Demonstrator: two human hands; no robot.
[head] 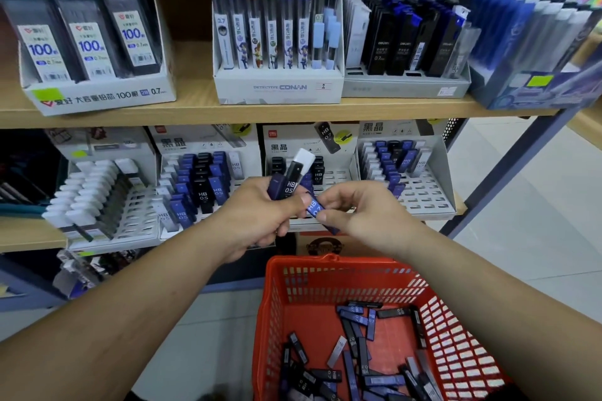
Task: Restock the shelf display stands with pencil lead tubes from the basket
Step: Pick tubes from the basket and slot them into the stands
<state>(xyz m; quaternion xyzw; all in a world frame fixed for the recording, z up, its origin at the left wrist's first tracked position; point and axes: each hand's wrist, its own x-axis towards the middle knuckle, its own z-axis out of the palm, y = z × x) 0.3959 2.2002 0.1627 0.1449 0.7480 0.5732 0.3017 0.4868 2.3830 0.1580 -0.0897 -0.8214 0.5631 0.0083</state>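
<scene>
The left hand [260, 215] grips upright tubes [290, 182], caps up; the right hand [361, 215] pinches a blue tube [314, 207] slanting down-right.

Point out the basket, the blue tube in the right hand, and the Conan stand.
basket [303, 262], head view, back rim.
blue tube [314, 208], head view, printed label.
Conan stand [277, 88], head view, front panel.

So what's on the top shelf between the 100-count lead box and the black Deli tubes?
The white Detective Conan stand of colour-capped tubes; the head view shows it.
</scene>
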